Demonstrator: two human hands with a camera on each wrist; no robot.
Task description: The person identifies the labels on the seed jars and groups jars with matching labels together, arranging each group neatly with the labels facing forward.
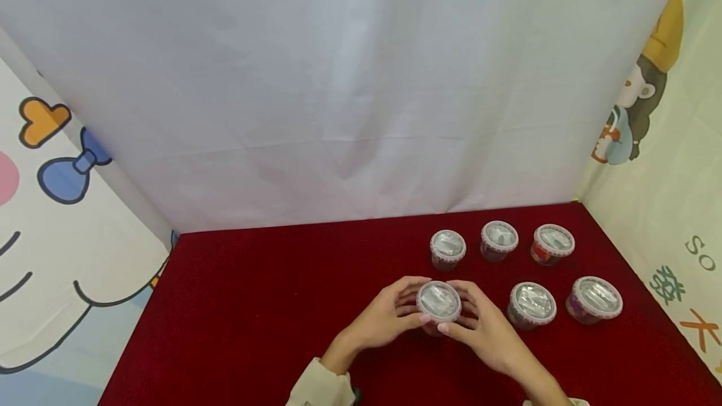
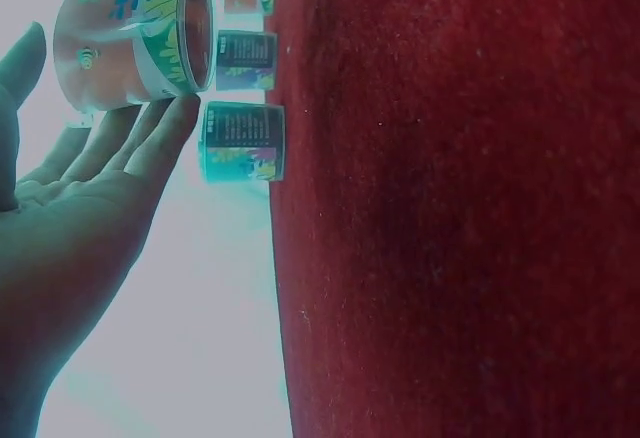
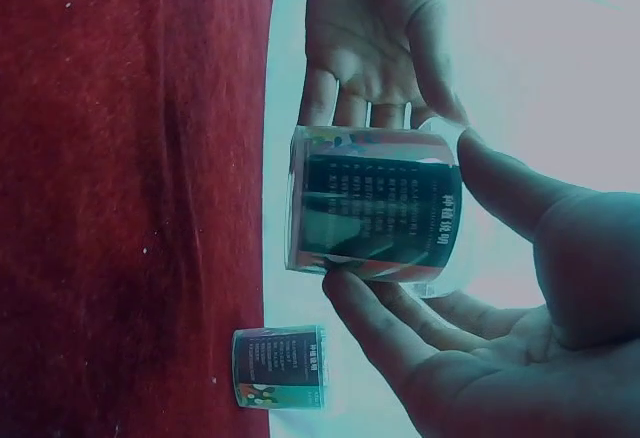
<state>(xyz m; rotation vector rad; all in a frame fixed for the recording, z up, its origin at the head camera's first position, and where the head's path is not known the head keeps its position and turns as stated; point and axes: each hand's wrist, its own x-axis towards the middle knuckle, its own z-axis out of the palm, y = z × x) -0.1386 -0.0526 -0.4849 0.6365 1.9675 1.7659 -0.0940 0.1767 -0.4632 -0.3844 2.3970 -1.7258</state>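
Note:
A small clear plastic tub (image 1: 439,301) with a round lid is held between both hands over the near middle-right of the table. My left hand (image 1: 386,317) grips its left side, thumb near the lid's front edge. On the opposite side my right hand (image 1: 486,332) holds it, fingers behind and thumb in front. The left wrist view shows a colourful printed label on the tub (image 2: 125,48) and a gap between its base and the red cloth. A dark panel of small writing covers the side of the tub (image 3: 380,208) in the right wrist view.
Similar lidded tubs stand to the right: a back row of three, including the nearest one (image 1: 447,249), and two in front (image 1: 531,306), (image 1: 593,301) beside the right hand. Red cloth (image 1: 242,306) covers the table. A white curtain (image 1: 338,93) hangs behind, with printed sheets at both sides.

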